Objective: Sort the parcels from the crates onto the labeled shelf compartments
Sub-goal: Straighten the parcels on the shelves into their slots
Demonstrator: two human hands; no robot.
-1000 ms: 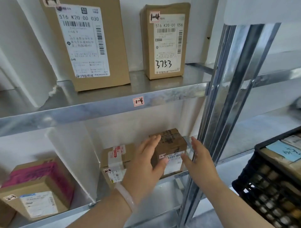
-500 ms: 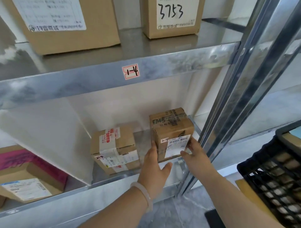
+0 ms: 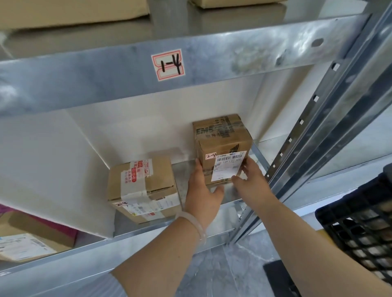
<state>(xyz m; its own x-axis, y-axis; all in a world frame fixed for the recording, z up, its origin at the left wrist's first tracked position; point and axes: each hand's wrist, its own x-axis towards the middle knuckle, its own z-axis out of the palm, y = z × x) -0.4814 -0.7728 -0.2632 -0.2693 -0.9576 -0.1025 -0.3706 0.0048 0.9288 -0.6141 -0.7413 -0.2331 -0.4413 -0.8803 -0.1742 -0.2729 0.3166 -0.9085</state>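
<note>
Five parcels (image 3: 222,146) (image 3: 144,186) (image 3: 31,235) (image 3: 74,10) (image 3: 233,2), one crate (image 3: 360,229), two hands (image 3: 203,193) (image 3: 252,182)

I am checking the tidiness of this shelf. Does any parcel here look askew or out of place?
Yes. The taped parcel on the lower shelf lies turned, one corner toward the front edge, not square like the parcel marked 2-4 held between the left hand and right hand.
</note>
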